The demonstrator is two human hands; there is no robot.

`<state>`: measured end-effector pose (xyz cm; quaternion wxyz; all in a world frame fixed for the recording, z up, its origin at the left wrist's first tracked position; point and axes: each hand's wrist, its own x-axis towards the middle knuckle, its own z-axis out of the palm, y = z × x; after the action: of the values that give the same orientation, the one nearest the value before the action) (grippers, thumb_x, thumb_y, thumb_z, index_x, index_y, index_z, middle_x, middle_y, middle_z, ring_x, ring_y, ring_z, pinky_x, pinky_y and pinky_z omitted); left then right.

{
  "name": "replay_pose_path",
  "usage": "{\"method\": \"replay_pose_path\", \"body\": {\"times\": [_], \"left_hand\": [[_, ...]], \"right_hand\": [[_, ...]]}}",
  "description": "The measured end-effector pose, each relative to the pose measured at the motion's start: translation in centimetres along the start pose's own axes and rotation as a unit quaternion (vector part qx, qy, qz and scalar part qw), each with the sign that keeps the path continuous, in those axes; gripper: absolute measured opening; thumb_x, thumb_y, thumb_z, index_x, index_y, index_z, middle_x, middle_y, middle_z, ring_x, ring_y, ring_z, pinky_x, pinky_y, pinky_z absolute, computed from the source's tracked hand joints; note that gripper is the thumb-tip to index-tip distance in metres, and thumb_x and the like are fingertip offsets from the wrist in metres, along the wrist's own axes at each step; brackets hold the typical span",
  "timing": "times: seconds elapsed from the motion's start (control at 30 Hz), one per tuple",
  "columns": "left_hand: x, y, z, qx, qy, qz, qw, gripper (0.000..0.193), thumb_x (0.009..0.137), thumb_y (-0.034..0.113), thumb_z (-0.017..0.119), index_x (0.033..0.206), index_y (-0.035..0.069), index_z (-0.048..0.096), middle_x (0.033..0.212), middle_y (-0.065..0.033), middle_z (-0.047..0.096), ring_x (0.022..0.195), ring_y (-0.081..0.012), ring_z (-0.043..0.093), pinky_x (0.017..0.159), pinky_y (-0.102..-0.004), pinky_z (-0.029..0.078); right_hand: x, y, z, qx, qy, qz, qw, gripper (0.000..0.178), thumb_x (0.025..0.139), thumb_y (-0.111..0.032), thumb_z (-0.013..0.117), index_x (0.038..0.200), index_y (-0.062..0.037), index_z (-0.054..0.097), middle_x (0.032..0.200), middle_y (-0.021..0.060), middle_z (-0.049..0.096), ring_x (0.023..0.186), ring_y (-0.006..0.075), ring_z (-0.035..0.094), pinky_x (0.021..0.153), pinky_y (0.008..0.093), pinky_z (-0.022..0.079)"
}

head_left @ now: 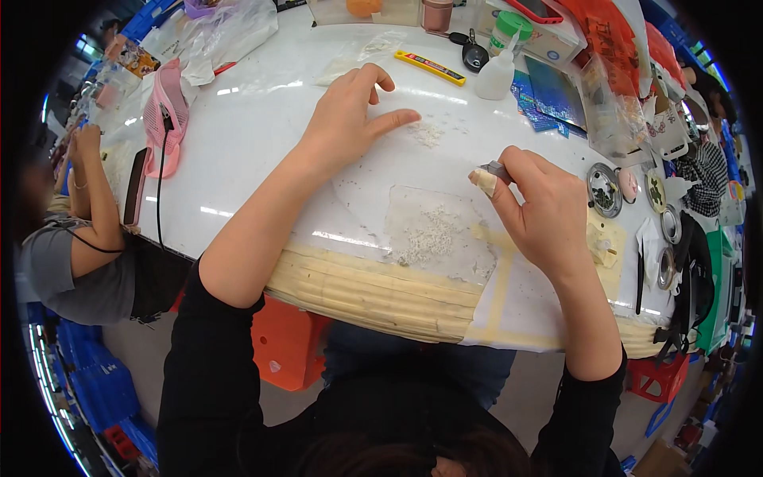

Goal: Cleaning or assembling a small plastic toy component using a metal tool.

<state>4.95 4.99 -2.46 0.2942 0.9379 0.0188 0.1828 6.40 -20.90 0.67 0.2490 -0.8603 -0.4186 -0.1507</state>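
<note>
My left hand point(346, 119) hovers over the white tabletop, thumb and fingers apart with nothing between them. Just right of its thumb lies a small scatter of tiny white bits point(429, 133). My right hand point(548, 207) is closed, pinching a small dark-grey piece point(498, 169) between thumb and forefinger; most of it is hidden, so its kind is unclear. Pale tape is wrapped around that thumb's tip. Nearer to me, a bigger heap of tiny white bits point(433, 237) spreads over a clear sheet point(404, 208), left of my right wrist.
Beyond my hands are a yellow cutter knife point(429, 68), a white squeeze bottle point(497, 75) and a green-lidded jar point(510, 28). Round metal tins point(604, 191) stand at the right. A pink mesh pouch point(167, 111) and a phone point(136, 187) lie left, near another person point(79, 246).
</note>
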Motion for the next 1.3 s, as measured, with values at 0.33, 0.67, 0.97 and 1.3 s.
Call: {"method": "replay_pose_path", "body": {"times": [0.33,0.67,0.97,1.3], "left_hand": [[0.2,-0.4,-1.2,-0.074,-0.178,-0.073,0.978,0.019,0.084,0.019,0.076,0.083,0.001,0.068,0.071,0.0014,0.060,0.062,-0.0064,0.045,0.056,-0.0240,0.040],[-0.8,1.3,0.7,-0.173,-0.082,0.065,0.979,0.012,0.086,0.012,0.073,0.091,0.002,0.070,0.080,-0.0017,0.065,0.076,-0.0098,0.055,0.069,-0.0250,0.044],[-3.1,3.8,0.1,-0.187,-0.281,0.127,0.933,0.012,0.082,0.006,0.074,0.089,0.000,0.067,0.084,-0.0069,0.064,0.082,-0.0183,0.060,0.077,-0.0295,0.051],[-3.3,4.1,-0.5,-0.151,-0.320,0.142,0.924,0.011,0.081,0.007,0.071,0.084,0.000,0.062,0.079,-0.0073,0.060,0.076,-0.0185,0.055,0.069,-0.0292,0.048]], "right_hand": [[-0.1,0.1,0.0,-0.027,0.007,-0.014,1.000,0.021,0.085,-0.024,0.069,0.077,-0.0091,0.055,0.064,0.0017,0.060,0.054,0.0215,0.059,0.047,0.0339,0.043],[-0.2,0.3,0.3,-0.023,-0.017,-0.009,1.000,0.015,0.083,-0.015,0.068,0.084,-0.0062,0.056,0.070,0.0060,0.061,0.057,0.0244,0.057,0.052,0.0345,0.043],[-0.2,0.7,0.7,-0.010,0.014,-0.030,0.999,0.021,0.085,-0.023,0.070,0.083,-0.0060,0.058,0.070,0.0056,0.061,0.057,0.0242,0.058,0.052,0.0345,0.044],[-0.4,1.1,1.3,-0.032,0.028,-0.027,0.999,0.020,0.084,-0.027,0.068,0.079,-0.0097,0.059,0.066,0.0034,0.060,0.059,0.0239,0.061,0.050,0.0363,0.045]]}}
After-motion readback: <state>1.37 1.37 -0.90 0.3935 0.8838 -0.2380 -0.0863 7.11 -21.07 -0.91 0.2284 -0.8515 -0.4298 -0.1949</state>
